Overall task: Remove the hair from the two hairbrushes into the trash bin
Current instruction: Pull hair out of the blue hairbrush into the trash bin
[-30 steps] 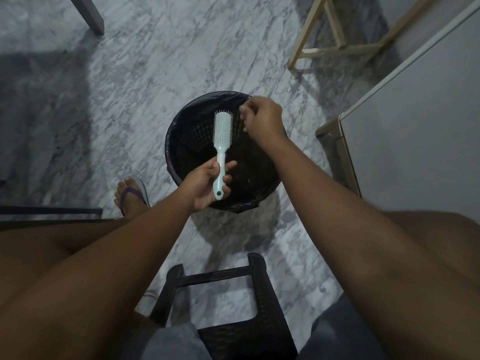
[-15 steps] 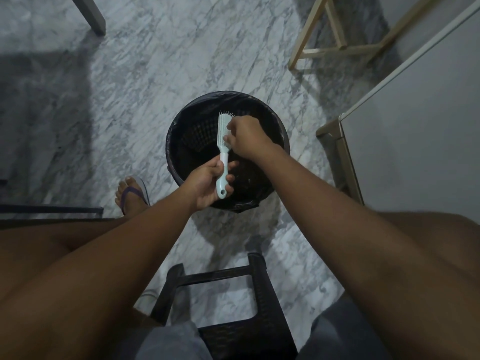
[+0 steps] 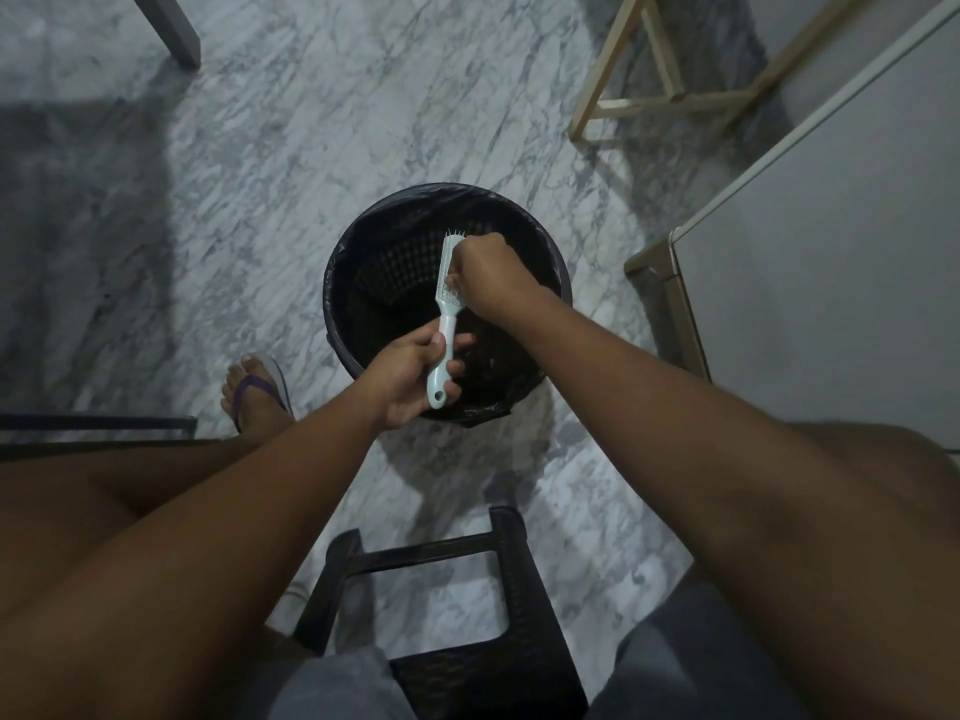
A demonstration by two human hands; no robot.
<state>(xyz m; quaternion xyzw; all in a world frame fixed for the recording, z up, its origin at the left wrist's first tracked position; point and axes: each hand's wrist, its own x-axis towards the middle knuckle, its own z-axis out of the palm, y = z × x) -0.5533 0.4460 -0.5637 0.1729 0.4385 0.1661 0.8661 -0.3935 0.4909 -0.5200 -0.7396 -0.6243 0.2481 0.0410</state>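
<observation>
left hand (image 3: 408, 379): fingers grasped the hairbrush (image 3: 448, 324) handle | hairbrush: held tilted above the trash bin (image 3: 395, 262) (black-lined, on the floor) | right hand (image 3: 488, 275): fingers clenched into the brush's bristles

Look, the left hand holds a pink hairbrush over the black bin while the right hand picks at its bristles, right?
Not pink: the head view shows the hairbrush is pale blue-green. The left hand does hold it over the black bin, and the right hand picks at its bristles.
</observation>
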